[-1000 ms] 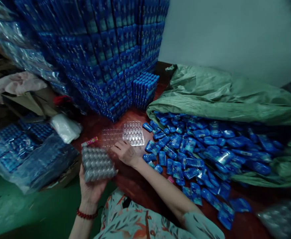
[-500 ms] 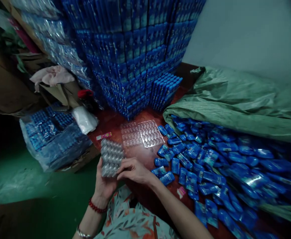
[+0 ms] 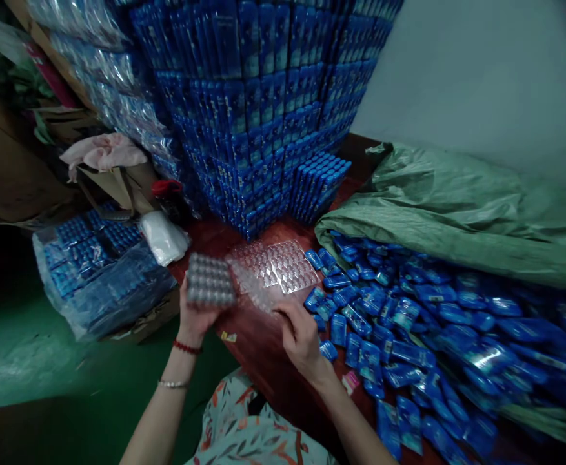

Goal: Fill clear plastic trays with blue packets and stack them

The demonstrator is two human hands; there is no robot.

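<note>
The left hand (image 3: 196, 314) is clamped on a stack of clear trays (image 3: 210, 281), held up just left of the empty trays (image 3: 283, 265) lying on the desk (image 3: 258, 342). The right hand (image 3: 302, 332) pinches the near edge of one thin tray (image 3: 251, 287) beside that stack. Right of the trays, a big heap of blue packets (image 3: 408, 323) lies loose, so by the look of it most filling remains.

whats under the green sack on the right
Blue packets spill from under the green sack's front edge onto the red-brown table. How far the packets run beneath it is hidden by the sack.
</note>
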